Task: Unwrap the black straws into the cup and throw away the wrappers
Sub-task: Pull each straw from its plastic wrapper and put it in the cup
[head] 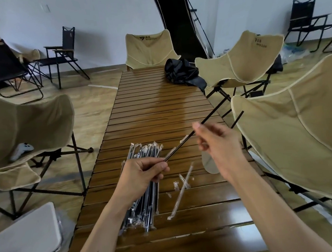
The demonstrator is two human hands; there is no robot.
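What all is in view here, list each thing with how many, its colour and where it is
table: one, brown wooden slats, centre.
wrapped straws: a pile, count unclear, black in clear wrappers, near left of table.
black straw: one, half out of its wrapper, held over the table.
empty wrappers: a few, clear, on table right of the pile.
black bag: one, crumpled, far right of table.
beige chairs: four, around the table.
black folding chairs: three, by the walls.
game controller: one, white, on the left beige chair.
left hand: pinches the wrapper end.
right hand: pinches the straw.
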